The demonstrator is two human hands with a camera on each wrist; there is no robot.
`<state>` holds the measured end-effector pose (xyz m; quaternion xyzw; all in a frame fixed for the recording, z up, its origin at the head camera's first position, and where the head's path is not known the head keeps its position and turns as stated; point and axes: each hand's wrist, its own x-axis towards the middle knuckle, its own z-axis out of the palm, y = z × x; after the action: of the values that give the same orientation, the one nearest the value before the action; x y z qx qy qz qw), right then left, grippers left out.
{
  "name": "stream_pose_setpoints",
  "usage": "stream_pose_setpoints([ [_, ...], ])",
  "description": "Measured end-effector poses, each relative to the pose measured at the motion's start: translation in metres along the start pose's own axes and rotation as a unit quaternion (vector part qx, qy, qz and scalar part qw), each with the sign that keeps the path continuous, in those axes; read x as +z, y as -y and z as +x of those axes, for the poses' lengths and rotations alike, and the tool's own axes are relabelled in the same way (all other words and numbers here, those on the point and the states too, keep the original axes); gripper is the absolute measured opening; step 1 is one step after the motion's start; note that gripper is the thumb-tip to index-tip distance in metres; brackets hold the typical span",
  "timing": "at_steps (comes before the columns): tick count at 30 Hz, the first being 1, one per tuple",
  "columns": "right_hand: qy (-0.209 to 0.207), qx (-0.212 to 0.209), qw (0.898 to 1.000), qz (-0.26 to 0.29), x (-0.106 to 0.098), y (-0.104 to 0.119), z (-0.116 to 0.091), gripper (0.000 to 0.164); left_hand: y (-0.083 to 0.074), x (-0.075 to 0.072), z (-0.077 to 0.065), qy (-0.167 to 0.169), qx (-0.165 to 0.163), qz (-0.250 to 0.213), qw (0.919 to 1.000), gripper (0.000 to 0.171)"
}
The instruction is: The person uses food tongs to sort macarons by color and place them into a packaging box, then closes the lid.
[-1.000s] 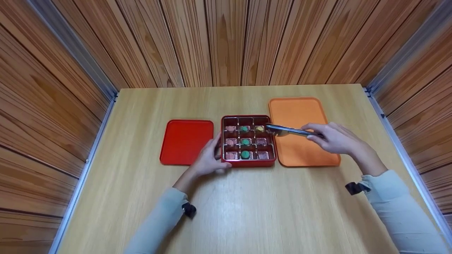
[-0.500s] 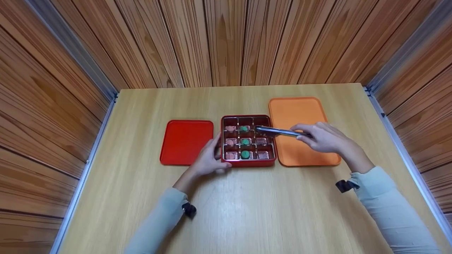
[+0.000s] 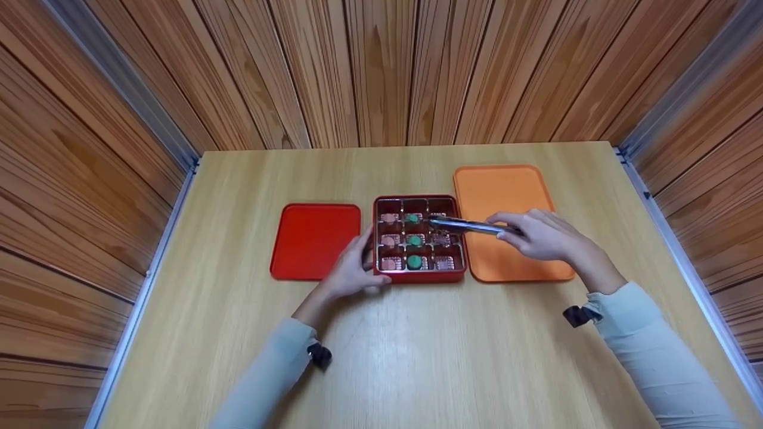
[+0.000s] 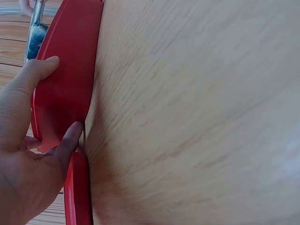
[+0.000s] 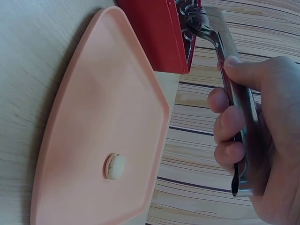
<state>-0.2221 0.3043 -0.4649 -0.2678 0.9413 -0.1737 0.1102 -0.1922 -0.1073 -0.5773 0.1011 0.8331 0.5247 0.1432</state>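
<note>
A red box [image 3: 420,276] with a clear divided insert holds pink macarons [image 3: 390,264] in its left column and green macarons [image 3: 414,261] in its middle column. My left hand [image 3: 350,274] holds the box's front left corner, its thumb [image 4: 47,65] on the front wall. In my right hand [image 3: 539,235] are metal tongs [image 3: 471,225], gripped with curled fingers [image 5: 229,122] in the right wrist view. The tongs' tips reach into the right column, near the back cell, partly covering it. Whether they pinch anything is hidden. The right column's front cell shows no macaron.
An orange tray [image 3: 503,190] lies right of the box; the right wrist view shows one cream macaron [image 5: 115,166] on it. A red lid [image 3: 316,238] lies flat at the left. A wood-panelled wall [image 3: 381,71] stands behind the table.
My right hand has moved left with the tongs, bringing their tips over the back right cell. The yellow macaron seen there earlier is now out of sight. My left hand stays put.
</note>
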Motion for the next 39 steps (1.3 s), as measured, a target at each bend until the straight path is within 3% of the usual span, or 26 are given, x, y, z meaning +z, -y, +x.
stream_pose_setpoints([
  [22,0.0,0.032,0.999,0.016,-0.003,-0.007,-0.004,0.042,0.001,0.001,0.0,0.003,-0.001,0.001,1.0,0.125],
  [39,-0.061,0.015,0.998,-0.002,-0.01,-0.029,-0.023,0.042,0.001,0.001,0.0,-0.003,0.005,-0.007,1.0,0.125],
])
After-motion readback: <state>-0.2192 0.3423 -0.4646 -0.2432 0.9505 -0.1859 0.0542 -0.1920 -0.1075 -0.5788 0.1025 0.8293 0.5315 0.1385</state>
